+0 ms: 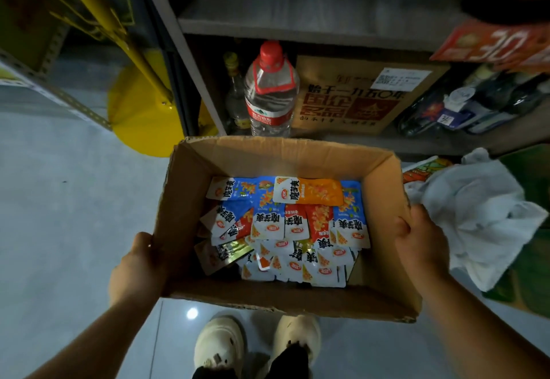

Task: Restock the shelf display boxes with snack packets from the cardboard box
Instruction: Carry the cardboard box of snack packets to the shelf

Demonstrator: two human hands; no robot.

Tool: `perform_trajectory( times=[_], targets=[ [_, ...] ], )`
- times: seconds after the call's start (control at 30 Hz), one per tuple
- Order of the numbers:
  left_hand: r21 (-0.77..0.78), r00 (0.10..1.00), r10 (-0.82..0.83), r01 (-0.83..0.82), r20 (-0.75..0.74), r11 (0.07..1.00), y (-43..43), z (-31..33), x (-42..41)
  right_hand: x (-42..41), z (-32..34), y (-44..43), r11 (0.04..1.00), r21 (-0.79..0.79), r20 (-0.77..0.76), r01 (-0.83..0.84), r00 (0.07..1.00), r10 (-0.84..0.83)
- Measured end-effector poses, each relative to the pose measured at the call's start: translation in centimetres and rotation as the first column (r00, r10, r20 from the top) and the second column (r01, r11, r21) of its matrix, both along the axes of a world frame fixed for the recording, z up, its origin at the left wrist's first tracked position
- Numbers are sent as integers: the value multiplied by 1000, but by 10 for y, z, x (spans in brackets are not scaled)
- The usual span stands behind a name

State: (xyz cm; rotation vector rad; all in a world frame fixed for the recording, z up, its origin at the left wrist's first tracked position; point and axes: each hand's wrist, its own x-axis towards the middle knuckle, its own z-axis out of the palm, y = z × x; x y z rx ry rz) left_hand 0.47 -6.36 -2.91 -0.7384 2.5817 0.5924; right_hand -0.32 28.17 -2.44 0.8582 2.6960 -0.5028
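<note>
Currently: open box (pixel 282 301) is held off the floor in front of the shelf (pixel 268 26), above the person's shoes (pixel 220 343). Left hand (pixel 140 262) clasps the left wall from outside, its fingertips hidden behind the cardboard. Right hand (pixel 421 242) grips the right wall, thumb hooked over the rim, fingers hidden outside. Packets (pixel 291 224) lie in a loose overlapping heap on the box bottom: blue, red, one orange on top at the far side. The lower layers are hidden. On the shelf, a red-capped bottle (pixel 269 90) stands beside a brown carton (pixel 357 96). Right edge: dark bottles, blurred. A white cloth (pixel 476 206) lies just beside the right hand.
</note>
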Motion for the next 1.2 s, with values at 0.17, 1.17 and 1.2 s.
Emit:
perform_trajectory(
  times=[0.17,1.17,1.2],
  targets=[
    [34,996,34,-31,-84,999,-12,106,21,11,108,-9,1000,-11,-25,4,1000,-4],
    [100,528,804,-816,-274,570,-68,411,266,-10,423,-200,602,-134,-236,-787,615,752],
    [110,513,811,-822,-282,559,-75,412,268,-12,419,-210,590,-121,-245,-798,600,761]
  ],
)
